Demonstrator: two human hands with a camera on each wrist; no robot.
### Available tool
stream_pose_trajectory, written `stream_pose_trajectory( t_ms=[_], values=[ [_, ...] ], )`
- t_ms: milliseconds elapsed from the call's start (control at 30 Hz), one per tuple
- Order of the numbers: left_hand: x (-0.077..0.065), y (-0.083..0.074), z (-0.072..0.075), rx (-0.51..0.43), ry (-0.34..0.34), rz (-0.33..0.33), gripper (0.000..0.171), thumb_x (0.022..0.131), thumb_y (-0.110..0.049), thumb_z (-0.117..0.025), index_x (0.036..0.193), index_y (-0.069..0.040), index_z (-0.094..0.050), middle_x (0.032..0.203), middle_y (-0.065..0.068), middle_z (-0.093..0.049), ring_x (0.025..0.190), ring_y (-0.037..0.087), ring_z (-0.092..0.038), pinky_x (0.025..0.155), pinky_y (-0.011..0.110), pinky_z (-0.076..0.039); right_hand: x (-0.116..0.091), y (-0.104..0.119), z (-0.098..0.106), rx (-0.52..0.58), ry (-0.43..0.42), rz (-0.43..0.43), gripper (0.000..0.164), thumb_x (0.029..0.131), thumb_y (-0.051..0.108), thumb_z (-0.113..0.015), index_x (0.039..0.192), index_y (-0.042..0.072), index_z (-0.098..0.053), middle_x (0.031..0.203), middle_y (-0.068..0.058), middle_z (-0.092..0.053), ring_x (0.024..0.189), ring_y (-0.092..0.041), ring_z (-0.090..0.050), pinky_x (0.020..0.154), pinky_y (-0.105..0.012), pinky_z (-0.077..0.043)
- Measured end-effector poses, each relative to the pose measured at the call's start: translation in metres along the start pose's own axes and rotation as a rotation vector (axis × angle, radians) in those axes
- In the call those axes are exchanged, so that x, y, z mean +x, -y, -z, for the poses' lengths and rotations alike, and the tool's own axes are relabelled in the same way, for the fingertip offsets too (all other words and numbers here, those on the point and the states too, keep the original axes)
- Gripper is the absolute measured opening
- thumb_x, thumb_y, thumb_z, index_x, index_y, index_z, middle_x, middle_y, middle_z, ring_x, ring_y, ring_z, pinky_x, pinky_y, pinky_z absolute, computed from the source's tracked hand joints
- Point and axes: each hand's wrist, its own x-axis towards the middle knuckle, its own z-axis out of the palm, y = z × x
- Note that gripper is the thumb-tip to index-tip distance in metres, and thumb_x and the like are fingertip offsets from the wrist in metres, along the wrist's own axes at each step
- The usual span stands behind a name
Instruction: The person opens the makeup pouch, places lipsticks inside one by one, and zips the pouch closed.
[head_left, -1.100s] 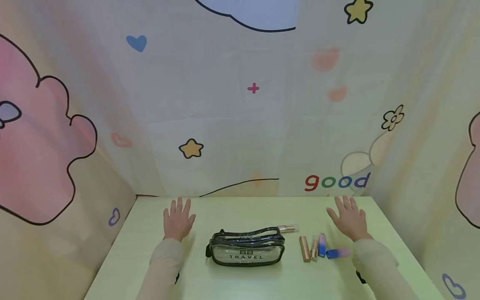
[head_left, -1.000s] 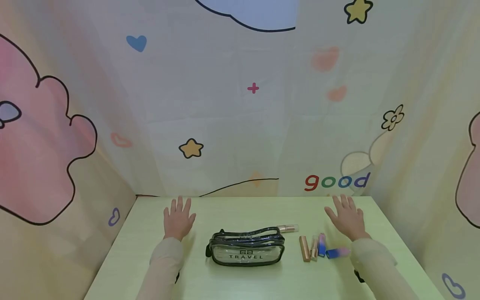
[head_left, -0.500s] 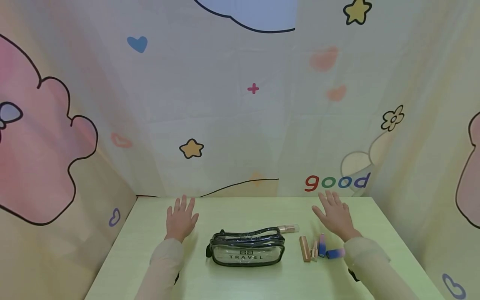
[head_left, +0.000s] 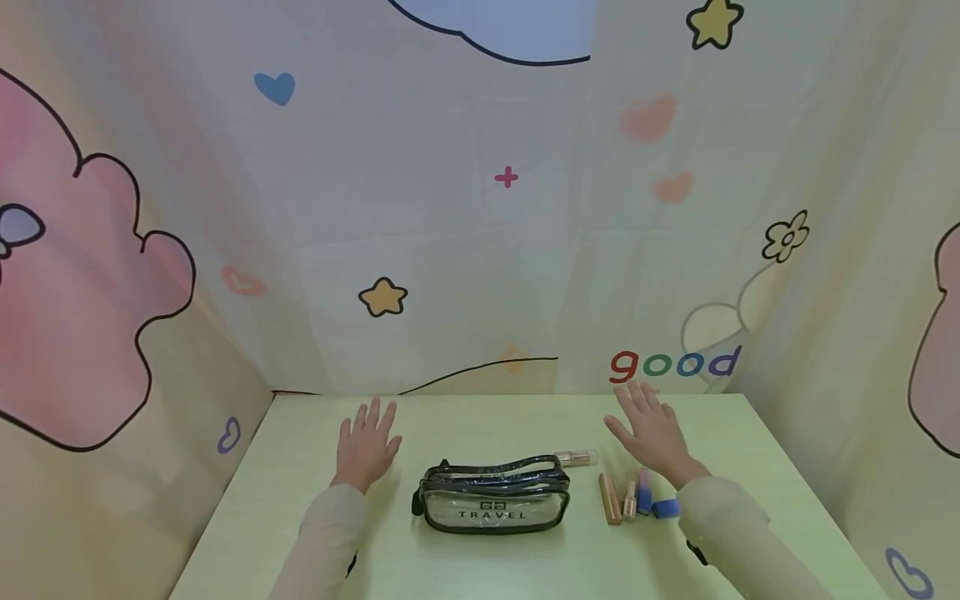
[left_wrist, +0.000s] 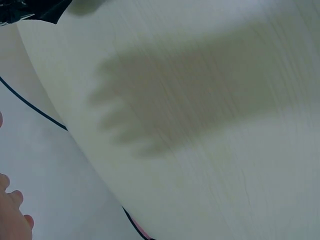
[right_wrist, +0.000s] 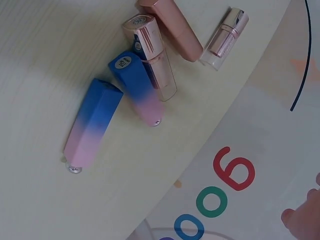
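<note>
My left hand [head_left: 366, 450] hovers over the table left of a clear, black-trimmed travel pouch [head_left: 491, 502], fingers spread and straight. My right hand [head_left: 652, 433] is held above the table on the other side, also with straight fingers, holding nothing. Under and beside it lie lipsticks: a rose-gold tube [head_left: 611, 498], a clear-and-gold tube [head_left: 630, 500] and two blue-and-pink tubes, one upright in the view [head_left: 644, 492], the other [right_wrist: 92, 122] partly hidden by my right sleeve in the head view. Another clear-capped lipstick [head_left: 576, 457] lies behind the pouch's right end.
The pale table [head_left: 491, 571] ends at a back curtain [head_left: 450, 208] printed with stars, hearts and the word "good". Curtains also hang at both sides. In the left wrist view, a hand shadow falls on the tabletop [left_wrist: 260, 165].
My right hand has moved left, toward the pouch, and its sleeve now covers part of one blue-and-pink lipstick. My left hand has shifted slightly right. The pouch and lipsticks stay put.
</note>
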Motion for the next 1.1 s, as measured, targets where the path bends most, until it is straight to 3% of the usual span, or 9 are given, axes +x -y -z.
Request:
stream_pose_trajectory(
  t_ms=[567,900,1100],
  values=[
    [-0.012,0.001,-0.008,0.023,-0.050,-0.051,0.056,0.085,-0.030,-0.053,0.136,-0.014,-0.034,0.140,0.015,-0.034,0.125,0.034,-0.035,0.096,0.053,-0.029,0.000,0.028,-0.010,0.000,0.011,0.101,0.061,0.088,0.043,-0.045,0.137,0.009,-0.032,0.145,-0.018,-0.023,0.134,-0.036,-0.014,0.101,-0.060,-0.015],
    [-0.017,-0.003,-0.010,-0.068,-0.040,-0.059,0.055,0.086,-0.029,-0.052,0.136,-0.012,-0.034,0.139,0.017,-0.035,0.124,0.035,-0.036,0.097,0.054,-0.029,-0.006,0.043,-0.012,0.025,0.024,0.156,0.061,0.088,0.042,-0.047,0.138,0.010,-0.032,0.145,-0.015,-0.023,0.134,-0.034,-0.016,0.101,-0.059,-0.017],
    [-0.017,-0.005,-0.014,-0.072,-0.031,-0.078,0.056,0.088,-0.031,-0.050,0.138,-0.013,-0.031,0.140,0.016,-0.034,0.125,0.034,-0.036,0.097,0.053,-0.028,-0.010,0.050,-0.014,0.041,0.017,0.193,0.060,0.087,0.039,-0.049,0.137,0.010,-0.034,0.144,-0.015,-0.027,0.133,-0.034,-0.020,0.101,-0.058,-0.019]
  ],
)
